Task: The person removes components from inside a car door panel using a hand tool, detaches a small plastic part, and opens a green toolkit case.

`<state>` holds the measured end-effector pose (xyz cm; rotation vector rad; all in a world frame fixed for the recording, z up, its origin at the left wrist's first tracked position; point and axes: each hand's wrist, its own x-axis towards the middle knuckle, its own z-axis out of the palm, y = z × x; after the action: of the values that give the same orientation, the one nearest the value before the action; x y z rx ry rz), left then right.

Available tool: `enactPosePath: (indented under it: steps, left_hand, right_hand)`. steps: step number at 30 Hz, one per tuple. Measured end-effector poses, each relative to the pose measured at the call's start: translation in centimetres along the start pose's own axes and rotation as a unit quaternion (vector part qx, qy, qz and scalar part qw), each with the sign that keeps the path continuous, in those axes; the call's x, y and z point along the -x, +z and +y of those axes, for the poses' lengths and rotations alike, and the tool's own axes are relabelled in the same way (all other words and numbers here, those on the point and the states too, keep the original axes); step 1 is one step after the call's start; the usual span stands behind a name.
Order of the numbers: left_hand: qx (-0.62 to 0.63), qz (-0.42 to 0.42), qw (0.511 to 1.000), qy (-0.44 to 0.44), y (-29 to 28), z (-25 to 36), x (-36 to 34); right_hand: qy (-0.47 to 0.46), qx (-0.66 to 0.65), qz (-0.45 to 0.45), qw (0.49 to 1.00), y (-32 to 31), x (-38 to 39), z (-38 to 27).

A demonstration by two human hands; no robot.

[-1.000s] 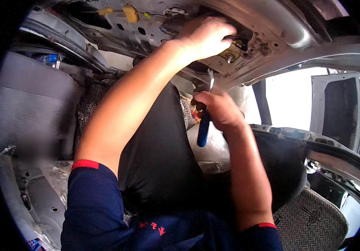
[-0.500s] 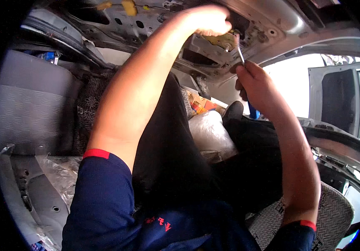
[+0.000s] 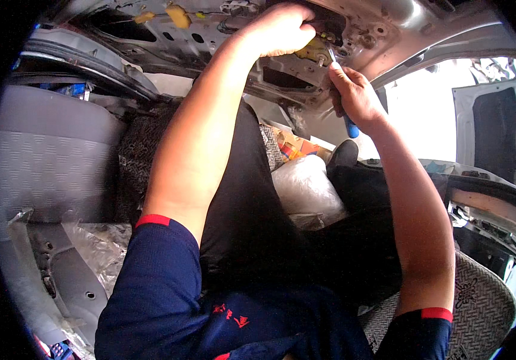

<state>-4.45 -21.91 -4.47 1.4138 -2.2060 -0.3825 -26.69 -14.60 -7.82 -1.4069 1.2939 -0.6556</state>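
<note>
My left hand (image 3: 285,31) is raised against a grey metal vehicle panel (image 3: 240,69), at the edge of a dark opening. Its fingers are curled, and whatever they hold is hidden. Below and to the right, my right hand (image 3: 355,95) is closed around a screwdriver (image 3: 352,129), its blue handle end showing under the palm. The thin shaft points up toward a yellowish metal bracket (image 3: 312,51) with a bolt on it. Whether the tip touches the bracket or a part beside it, I cannot tell.
A grey seat (image 3: 54,156) stands on the left, and a patterned cushion (image 3: 468,300) lies at lower right. A white plastic-wrapped bundle (image 3: 309,186) sits by my legs, near an orange and yellow box (image 3: 297,144). An open vehicle door (image 3: 498,132) stands outside at right.
My right hand has moved up and left with the screwdriver, closer to the bracket, and less of the shaft shows. My left hand stays by the opening, shifted slightly left in view.
</note>
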Motion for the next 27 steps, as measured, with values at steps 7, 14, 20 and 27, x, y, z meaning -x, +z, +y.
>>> enactPosePath:
  steps: [7,14,20,27]
  left_hand:
    - [0.041,0.003,0.999,0.013,-0.3,1.0,0.4]
    - [0.011,0.019,1.0,0.017,0.5,0.4,0.4]
    - [0.015,-0.002,1.0,-0.017,0.1,1.3,0.5]
    - [0.017,0.048,0.999,0.004,1.0,0.7,0.3]
  right_hand:
    - [0.023,-0.16,-0.005,0.987,1.6,0.7,0.1]
    - [0.006,-0.123,0.049,0.991,2.6,0.7,0.2]
    - [-0.011,-0.111,0.077,0.991,2.7,0.5,0.9]
    - [-0.006,-0.148,0.069,0.987,3.1,0.7,0.5]
